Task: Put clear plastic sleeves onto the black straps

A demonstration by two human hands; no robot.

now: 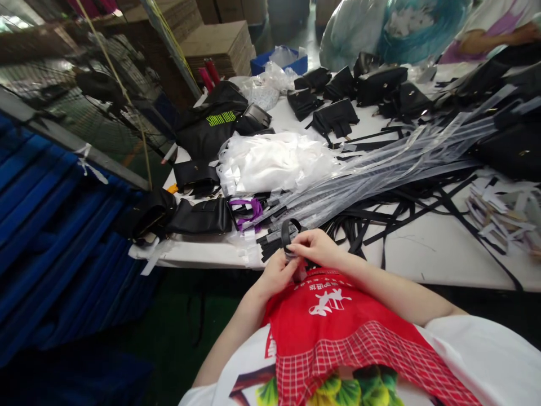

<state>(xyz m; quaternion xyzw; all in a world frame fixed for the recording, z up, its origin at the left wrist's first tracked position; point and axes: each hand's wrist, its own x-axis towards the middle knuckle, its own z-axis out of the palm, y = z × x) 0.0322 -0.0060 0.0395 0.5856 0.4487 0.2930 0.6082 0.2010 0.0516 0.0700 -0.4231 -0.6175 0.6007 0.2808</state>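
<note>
A black strap [284, 235] is bent into an upright loop at the table's front edge, close to my red apron. My left hand [279, 273] grips its lower end with closed fingers. From the other side, my right hand [316, 247] pinches the same strap near the base of the loop. Just beyond my hands lies a bundle of black straps in clear plastic sleeves [359, 183]. A purple band [252, 213] rests to the left of them. Behind is a pile of white plastic wrapping [279, 160].
Black bags [200, 216] sit at the table's left edge, and more black pouches [336, 118] lie farther back. A heap of paper tags [502, 211] is on the right. Blue panels [63, 225] stand left of the table. Another person's arm [486, 42] shows at the back right.
</note>
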